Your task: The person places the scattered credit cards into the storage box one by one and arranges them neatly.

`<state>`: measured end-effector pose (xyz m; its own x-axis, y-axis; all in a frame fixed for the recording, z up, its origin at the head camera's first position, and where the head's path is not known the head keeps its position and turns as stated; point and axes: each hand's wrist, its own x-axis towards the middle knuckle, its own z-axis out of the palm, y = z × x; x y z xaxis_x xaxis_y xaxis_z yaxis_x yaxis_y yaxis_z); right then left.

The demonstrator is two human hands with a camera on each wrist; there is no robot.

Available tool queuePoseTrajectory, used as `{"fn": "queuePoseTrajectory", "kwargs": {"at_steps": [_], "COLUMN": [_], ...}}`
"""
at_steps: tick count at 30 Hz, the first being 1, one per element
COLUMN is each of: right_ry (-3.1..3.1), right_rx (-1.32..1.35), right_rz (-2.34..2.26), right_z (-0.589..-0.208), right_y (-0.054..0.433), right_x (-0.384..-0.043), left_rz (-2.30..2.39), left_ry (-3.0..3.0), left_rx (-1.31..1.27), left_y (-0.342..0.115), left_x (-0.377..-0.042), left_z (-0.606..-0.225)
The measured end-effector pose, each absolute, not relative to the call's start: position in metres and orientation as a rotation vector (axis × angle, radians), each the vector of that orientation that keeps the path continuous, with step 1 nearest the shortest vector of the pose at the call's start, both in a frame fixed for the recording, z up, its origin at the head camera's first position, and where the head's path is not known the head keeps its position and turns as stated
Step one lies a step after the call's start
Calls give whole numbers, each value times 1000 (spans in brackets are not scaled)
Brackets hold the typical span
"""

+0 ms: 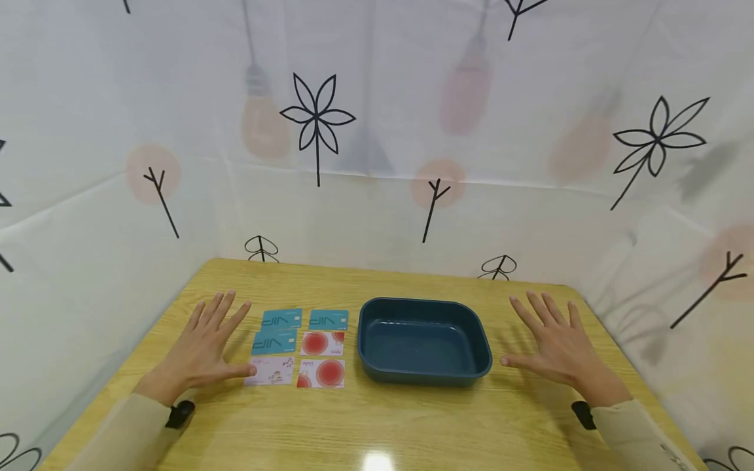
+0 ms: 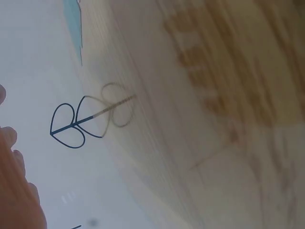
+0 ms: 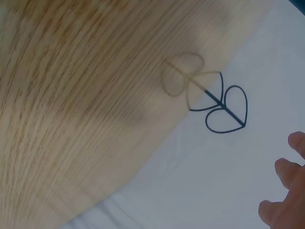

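My left hand [image 1: 203, 350] is spread with straight fingers beside a group of cards, and its thumb tip overlaps the edge of a pale pink card [image 1: 272, 371]. Three teal VIP cards make up the upper part of the group: one top left [image 1: 281, 318], one top right [image 1: 328, 320] and one below on the left [image 1: 274, 342]. Two white cards with red circles, an upper one [image 1: 322, 343] and a lower one [image 1: 321, 373], lie on the right. My right hand [image 1: 559, 353], fingers spread and holding nothing, is right of a dark blue rectangular basin [image 1: 424, 378].
The wooden table [image 1: 330, 432] carries the cards and the basin. Behind it and along both sides hangs a white cloth [image 1: 377, 216] printed with plants and light bulbs. Dark bands sit on the left wrist [image 1: 180, 414] and the right wrist [image 1: 583, 415].
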<state>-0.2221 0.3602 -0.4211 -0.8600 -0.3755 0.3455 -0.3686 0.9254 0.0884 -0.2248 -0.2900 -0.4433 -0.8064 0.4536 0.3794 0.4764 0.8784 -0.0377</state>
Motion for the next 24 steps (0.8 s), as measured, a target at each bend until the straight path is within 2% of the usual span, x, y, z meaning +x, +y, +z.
{"fn": "queuePoseTrajectory", "kwargs": {"at_steps": [24], "right_ry": [-2763], "right_rx": [637], "right_rz": [159], "right_z": [-434], "right_y": [353], "right_x": [-221], "left_rz": [-285], "left_ry": [-2701], "left_rx": [-714], "left_y": [-279], "left_x": [-228], "left_z": [-443]}}
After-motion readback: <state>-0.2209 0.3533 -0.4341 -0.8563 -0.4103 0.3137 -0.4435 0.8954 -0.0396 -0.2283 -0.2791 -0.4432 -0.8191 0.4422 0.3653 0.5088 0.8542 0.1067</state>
